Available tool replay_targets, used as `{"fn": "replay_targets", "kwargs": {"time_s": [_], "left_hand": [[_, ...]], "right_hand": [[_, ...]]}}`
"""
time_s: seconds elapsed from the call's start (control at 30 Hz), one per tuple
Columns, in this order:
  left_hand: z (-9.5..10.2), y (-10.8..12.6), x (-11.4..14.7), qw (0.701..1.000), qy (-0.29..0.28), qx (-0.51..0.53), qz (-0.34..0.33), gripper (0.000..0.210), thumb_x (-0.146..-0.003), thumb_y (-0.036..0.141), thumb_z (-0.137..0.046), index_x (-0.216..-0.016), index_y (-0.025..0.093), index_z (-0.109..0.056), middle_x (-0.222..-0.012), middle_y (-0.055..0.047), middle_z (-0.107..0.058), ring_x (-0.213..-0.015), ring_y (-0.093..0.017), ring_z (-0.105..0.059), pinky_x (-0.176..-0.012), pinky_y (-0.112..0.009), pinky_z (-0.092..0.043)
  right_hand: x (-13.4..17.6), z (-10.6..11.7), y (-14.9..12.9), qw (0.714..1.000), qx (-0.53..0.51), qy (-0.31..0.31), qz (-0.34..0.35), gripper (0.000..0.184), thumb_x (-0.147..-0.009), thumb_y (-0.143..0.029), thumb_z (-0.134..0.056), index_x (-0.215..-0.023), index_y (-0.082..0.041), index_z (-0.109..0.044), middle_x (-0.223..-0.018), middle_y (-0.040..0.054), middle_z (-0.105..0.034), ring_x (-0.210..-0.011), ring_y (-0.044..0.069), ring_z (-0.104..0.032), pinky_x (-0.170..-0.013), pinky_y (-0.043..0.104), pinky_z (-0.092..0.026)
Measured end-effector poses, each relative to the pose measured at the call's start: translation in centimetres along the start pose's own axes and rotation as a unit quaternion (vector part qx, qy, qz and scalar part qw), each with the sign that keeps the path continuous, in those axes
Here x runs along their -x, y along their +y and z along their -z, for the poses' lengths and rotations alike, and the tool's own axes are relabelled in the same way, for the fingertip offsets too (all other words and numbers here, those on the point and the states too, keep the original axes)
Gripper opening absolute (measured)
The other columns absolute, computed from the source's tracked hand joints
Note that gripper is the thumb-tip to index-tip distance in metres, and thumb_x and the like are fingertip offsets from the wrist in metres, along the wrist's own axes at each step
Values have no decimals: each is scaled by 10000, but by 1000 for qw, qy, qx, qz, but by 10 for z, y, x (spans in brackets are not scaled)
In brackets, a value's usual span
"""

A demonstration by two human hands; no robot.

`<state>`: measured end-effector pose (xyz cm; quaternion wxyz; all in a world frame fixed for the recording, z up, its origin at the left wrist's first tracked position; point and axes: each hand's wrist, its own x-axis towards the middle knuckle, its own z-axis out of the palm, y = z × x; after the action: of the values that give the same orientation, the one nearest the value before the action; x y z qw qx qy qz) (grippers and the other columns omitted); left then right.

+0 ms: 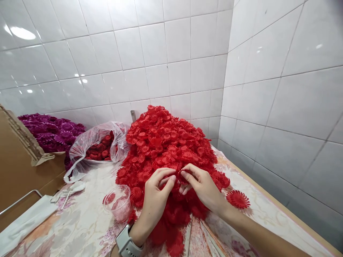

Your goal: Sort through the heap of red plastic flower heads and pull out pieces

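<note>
A large heap of red artificial flowers [163,142] rises against the wall in the middle of the table. In front of it, my left hand [158,185] and my right hand [197,182] meet with thumbs and forefingers pinched close together. Between them is something red, apparently a flower piece, which blends into the heap so its edges are hard to make out. A watch is on my left wrist. To the left of my left hand stands a clear plastic cup [124,203] with whitish-pink contents. One loose red flower [238,199] lies right of my right forearm.
A clear plastic bag [77,146] of darker red flowers sits at the left, beside a purple flower pile [57,132]. A cardboard box [18,160] stands at the far left. Thin strips [211,237] lie at the front on the floral tablecloth [80,221]. Tiled walls bound the table.
</note>
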<state>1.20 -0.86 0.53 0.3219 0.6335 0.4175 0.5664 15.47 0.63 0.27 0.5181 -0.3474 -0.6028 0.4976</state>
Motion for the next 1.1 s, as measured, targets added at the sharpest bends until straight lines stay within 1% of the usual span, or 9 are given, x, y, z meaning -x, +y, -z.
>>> {"fn": "replay_targets", "kwargs": {"time_s": [0.2, 0.27, 0.4, 0.53, 0.63, 0.77, 0.87, 0.97, 1.1], "left_hand": [[2, 0, -3, 999, 40, -34, 4, 156, -763, 261, -551, -838, 185, -665, -916, -46, -654, -915, -181, -587, -780, -277, -481], [1, -1, -3, 999, 24, -24, 16, 159, -757, 266, -562, -849, 181, -660, -925, -48, -653, -913, -181, -590, -787, -281, -479], [-1, 0, -1, 999, -31, 11, 33, 216, -734, 289, -605, -921, 184, -627, -957, -53, -642, -891, -179, -606, -787, -295, -492], [-1, 2, 1, 996, -79, -27, -14, 201, -707, 245, -638, -902, 195, -635, -975, -53, -611, -922, -183, -587, -801, -299, -488], [-1, 2, 1, 992, -81, -87, -50, 137, -720, 217, -618, -849, 199, -661, -971, -54, -596, -901, -176, -580, -790, -292, -481], [0, 3, 2, 986, -45, -131, -89, 113, -759, 206, -569, -820, 196, -663, -917, -45, -622, -904, -175, -584, -822, -298, -456], [0, 3, 3, 985, -28, -134, -106, 115, -772, 192, -543, -818, 196, -648, -917, -37, -646, -911, -172, -589, -825, -290, -451], [0, 1, 5, 988, -28, -121, -87, 107, -778, 192, -521, -799, 188, -625, -963, -42, -649, -915, -171, -592, -823, -287, -448], [-1, -2, 5, 996, -23, -78, -27, 145, -788, 199, -475, -846, 179, -607, -1017, -59, -636, -934, -175, -580, -810, -284, -440]], "right_hand": [[-6, 4, 4, 999, -36, 36, 9, 174, -755, -349, -519, -791, -179, -511, -698, 1, -569, -569, 130, -569, -603, 326, -496], [-5, 3, 4, 999, -13, 34, 18, 107, -760, -250, -461, -833, -184, -503, -729, -2, -561, -597, 122, -549, -634, 319, -476], [1, -1, 2, 999, 33, -1, 32, 213, -715, -115, -370, -880, -211, -465, -822, -3, -543, -674, 124, -530, -682, 317, -454], [7, -3, 1, 996, 84, -10, 40, 265, -706, -93, -387, -925, -229, -451, -941, 17, -539, -932, 169, -517, -843, 360, -409], [6, -3, 2, 995, 97, -16, 30, 258, -732, -111, -389, -955, -232, -433, -989, 28, -538, -980, 174, -514, -877, 371, -391], [3, -1, 5, 995, 92, 21, 30, 202, -759, -184, -426, -957, -225, -423, -972, 26, -547, -891, 157, -549, -803, 331, -433], [1, 0, 7, 989, 135, 57, 3, 107, -756, -254, -464, -852, -209, -453, -801, -1, -560, -694, 147, -552, -618, 279, -445], [2, 0, 6, 980, 196, 41, -12, 146, -786, -274, -415, -664, -200, -445, -579, -35, -482, -543, 128, -480, -498, 243, -370], [5, -2, 2, 971, 236, 24, 32, 211, -802, -237, -368, -594, -201, -377, -558, -44, -437, -533, 115, -433, -509, 236, -337]]}}
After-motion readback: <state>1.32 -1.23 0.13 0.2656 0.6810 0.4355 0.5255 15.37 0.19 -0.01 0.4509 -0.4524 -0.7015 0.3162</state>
